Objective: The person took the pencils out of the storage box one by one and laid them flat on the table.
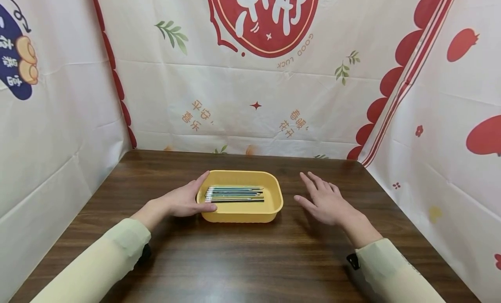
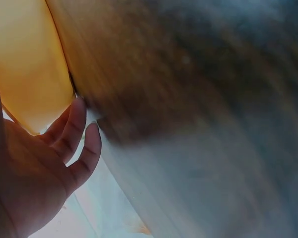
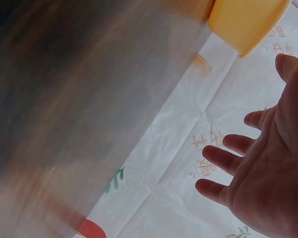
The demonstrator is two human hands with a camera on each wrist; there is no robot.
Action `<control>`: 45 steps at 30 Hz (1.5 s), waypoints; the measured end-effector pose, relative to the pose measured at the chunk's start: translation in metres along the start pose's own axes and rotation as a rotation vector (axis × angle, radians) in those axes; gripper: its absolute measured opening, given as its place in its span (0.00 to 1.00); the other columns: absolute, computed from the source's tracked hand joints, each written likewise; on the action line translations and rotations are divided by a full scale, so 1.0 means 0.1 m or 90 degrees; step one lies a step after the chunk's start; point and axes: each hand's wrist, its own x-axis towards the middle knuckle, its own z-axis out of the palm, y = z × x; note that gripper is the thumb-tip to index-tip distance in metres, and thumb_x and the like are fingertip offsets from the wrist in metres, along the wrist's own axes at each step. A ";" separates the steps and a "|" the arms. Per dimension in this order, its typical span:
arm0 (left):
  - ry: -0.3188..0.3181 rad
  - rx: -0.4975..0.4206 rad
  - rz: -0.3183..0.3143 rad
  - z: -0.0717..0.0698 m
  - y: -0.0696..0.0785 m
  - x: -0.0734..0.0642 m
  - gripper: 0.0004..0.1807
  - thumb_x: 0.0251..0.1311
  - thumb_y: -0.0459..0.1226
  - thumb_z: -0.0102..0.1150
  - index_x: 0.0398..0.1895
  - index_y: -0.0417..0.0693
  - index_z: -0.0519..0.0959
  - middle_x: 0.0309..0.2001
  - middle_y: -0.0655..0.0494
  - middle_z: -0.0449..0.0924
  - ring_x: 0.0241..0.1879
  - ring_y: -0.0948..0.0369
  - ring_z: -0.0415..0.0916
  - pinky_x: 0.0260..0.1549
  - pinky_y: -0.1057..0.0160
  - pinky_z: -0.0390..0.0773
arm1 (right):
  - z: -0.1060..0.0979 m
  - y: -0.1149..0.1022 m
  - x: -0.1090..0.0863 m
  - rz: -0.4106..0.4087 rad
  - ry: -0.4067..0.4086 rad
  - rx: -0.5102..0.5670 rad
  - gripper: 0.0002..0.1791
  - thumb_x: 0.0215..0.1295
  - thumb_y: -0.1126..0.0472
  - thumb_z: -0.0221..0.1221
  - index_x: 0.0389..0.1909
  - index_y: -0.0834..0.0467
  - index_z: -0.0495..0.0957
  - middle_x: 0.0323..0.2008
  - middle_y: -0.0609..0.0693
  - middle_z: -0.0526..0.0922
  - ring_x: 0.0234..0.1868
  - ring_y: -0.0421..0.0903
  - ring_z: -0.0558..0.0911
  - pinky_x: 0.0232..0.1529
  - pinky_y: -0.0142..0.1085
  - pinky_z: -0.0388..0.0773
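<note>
Behind the fingers, nearest of all, two pale green sleeves (image 1: 99,257), each with a small black piece beside the cuff. Under both hands, a dark brown wooden table (image 1: 219,259). To one side, the right hand (image 1: 326,205), fingers spread wide and holding nothing, near the right end of a yellow tub (image 1: 239,218) but apart from it. Opposite, the left hand (image 1: 181,201), gripping the tub's left end, thumb over the near rim, other fingers around the outside. Between the two hands, on the table, the tub itself: shallow, oblong, plain-walled, with rounded corners. Inside, just right of the left thumb, slim pencils (image 1: 235,195) side by side, along the tub's length, black, blue, teal and dull gold, with pale ends toward the left fingers. Beyond all fingertips, past the table's far edge, an off-white hanging cloth (image 1: 242,88) with red, green and orange prints.
</note>
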 end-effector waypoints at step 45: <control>0.002 -0.037 -0.017 0.05 0.08 -0.02 0.75 0.59 0.73 0.70 0.92 0.51 0.34 0.88 0.32 0.48 0.86 0.36 0.53 0.81 0.33 0.59 | -0.12 -0.62 0.69 -0.060 0.055 0.473 0.21 0.86 0.50 0.58 0.69 0.55 0.80 0.54 0.58 0.89 0.51 0.55 0.89 0.52 0.51 0.87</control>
